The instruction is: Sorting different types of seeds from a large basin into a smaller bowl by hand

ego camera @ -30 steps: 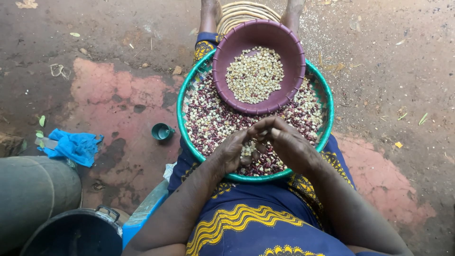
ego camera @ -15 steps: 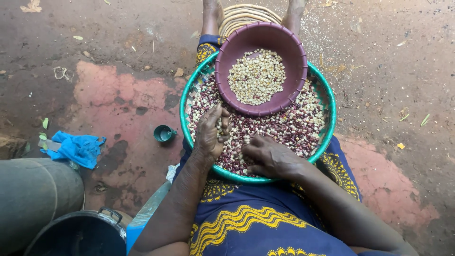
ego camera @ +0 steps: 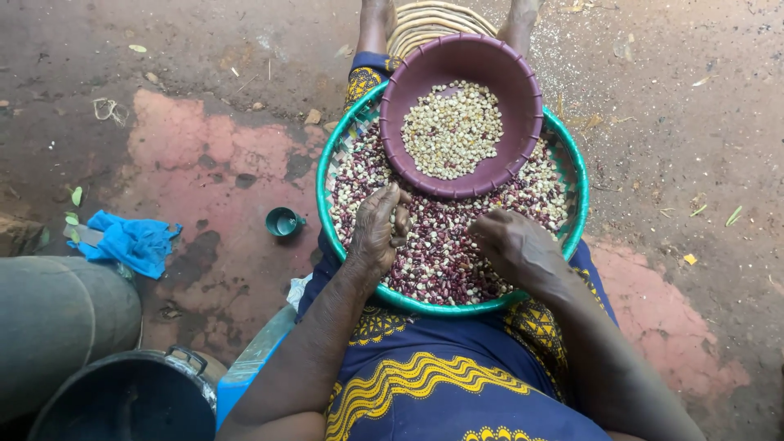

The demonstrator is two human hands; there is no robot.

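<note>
Person wears a dark blue wrap dress (ego camera: 457, 384) printed with yellow wavy bands and round scalloped yellow motifs. Same cloth shows at the far side near the shins, blue with yellow pattern. Both forearms bare, no sleeves, no watch or bracelets visible. Left hand (ego camera: 377, 229) and right hand (ego camera: 514, 245) bare, no gloves, no rings seen. Lower legs bare.

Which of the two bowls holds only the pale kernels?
The purple bowl, resting inside the green basin on the lap. The basin holds mixed dark red and white kernels.
</note>
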